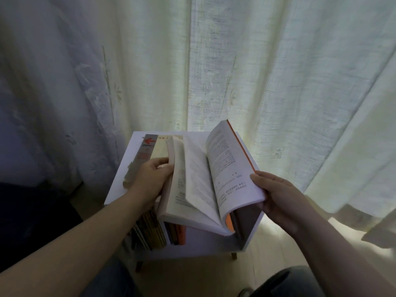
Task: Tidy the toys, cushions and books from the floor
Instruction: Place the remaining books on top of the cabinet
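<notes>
One left hand (150,181), one right hand (282,202), one open book (199,185), one closed book (147,151), one shelf (203,243).

Curtain: I see a cream curtain (278,71) hanging in deep folds across the back, with light glowing through it.
Sheer panel: to its left hangs a thinner sheer panel (64,93) with faint embroidered leaves.
Shelf unit: a low white shelf unit (131,151) stands before the curtain on a short wooden leg (139,266) at each front corner.
Floor: pale wood floor (214,275) lies beneath.
Left edge: a dark shape (32,211) I cannot make out.
</notes>
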Tool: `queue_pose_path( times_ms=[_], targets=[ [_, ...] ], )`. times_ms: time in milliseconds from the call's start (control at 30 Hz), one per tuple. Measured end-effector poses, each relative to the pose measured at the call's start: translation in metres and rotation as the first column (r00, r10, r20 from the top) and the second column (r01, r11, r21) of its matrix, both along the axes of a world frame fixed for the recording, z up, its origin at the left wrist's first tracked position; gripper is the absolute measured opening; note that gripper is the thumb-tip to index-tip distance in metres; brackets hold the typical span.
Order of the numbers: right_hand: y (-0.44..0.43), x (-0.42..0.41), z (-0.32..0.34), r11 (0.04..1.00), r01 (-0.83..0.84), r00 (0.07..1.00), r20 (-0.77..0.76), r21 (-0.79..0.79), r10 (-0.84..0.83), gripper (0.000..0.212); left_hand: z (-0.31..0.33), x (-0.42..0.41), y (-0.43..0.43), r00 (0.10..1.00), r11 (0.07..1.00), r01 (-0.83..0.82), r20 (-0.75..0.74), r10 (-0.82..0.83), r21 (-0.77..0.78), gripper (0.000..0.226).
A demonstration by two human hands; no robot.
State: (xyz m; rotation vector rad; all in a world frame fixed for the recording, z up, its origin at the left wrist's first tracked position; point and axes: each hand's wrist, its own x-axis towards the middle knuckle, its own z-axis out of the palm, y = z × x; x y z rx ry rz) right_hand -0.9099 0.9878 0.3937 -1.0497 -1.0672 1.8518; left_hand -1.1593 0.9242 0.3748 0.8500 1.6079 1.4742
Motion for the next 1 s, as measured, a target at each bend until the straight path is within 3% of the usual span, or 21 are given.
queue_pose_path(
  times_ms=[233, 500, 633, 867, 1000],
  targets=[
    [0.013, 0.031, 0.004, 0.996, 0.035, 0.995, 0.093, 0.085, -0.043, 0.022, 0.022, 0.043, 0.038, 1.000, 0.998, 0.026, 0.003, -0.026, 0.061, 0.030],
    [0.062, 0.038, -0.008, 0.988, 0.152, 0.984, 0.091, 0.006, -0.152, 0.023, 0.043, 0.063, 0.108, 0.991, 0.999, 0.032, -0.134, -0.027, 0.037, 0.022],
    [0.088, 0.037, -0.017, 0.994, 0.106, 0.980, 0.170, 0.002, -0.105, 0.026, 0.039, 0.068, 0.139, 0.984, 0.995, 0.104, -0.146, -0.104, -0.011, 0.027],
    [0.110, 0.025, -0.023, 1.000, 0.003, 0.969, 0.246, 0.010, -0.005, 0.028, 0.012, 0.065, 0.169, 0.954, 0.989, 0.072, -0.280, -0.106, -0.131, 0.029],
    [0.119, 0.017, -0.036, 0.999, 0.007, 0.985, 0.172, -0.035, -0.001, 0.029, 0.016, 0.066, 0.186, 0.923, 0.986, 0.093, -0.361, -0.136, -0.136, 0.030]
  ],
)
